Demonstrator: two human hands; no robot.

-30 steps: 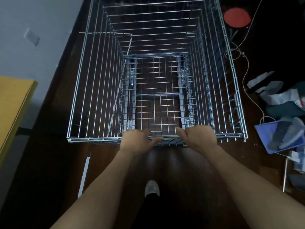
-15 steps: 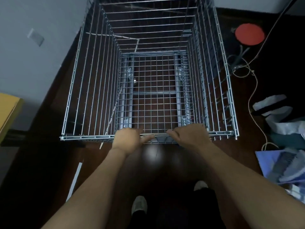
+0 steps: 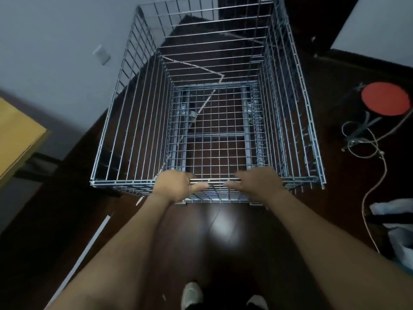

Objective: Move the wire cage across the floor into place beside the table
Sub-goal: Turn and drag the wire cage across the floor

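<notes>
A tall open-topped wire cage (image 3: 134, 121) of silver bars stands on the dark wooden floor in front of me, its mesh bottom visible far down inside. My left hand (image 3: 175, 184) and my right hand (image 3: 257, 183) both grip the top bar of the cage's near side, close together near its middle, fingers curled over the rail. The yellow wooden table (image 3: 15, 139) shows its corner at the left edge, apart from the cage. The cage's left side runs close along the pale wall.
A red round disc (image 3: 385, 98) on a dark stand sits at the right with a tangle of cord (image 3: 368, 153) trailing toward me. White bags (image 3: 395, 222) lie at the right edge. A thin white strip (image 3: 89, 249) lies on the floor at my left. My feet show at the bottom.
The cage has slid forward along the wall with both hands still on its near rail. I have stepped after it, and the table corner sits further back at the left.
</notes>
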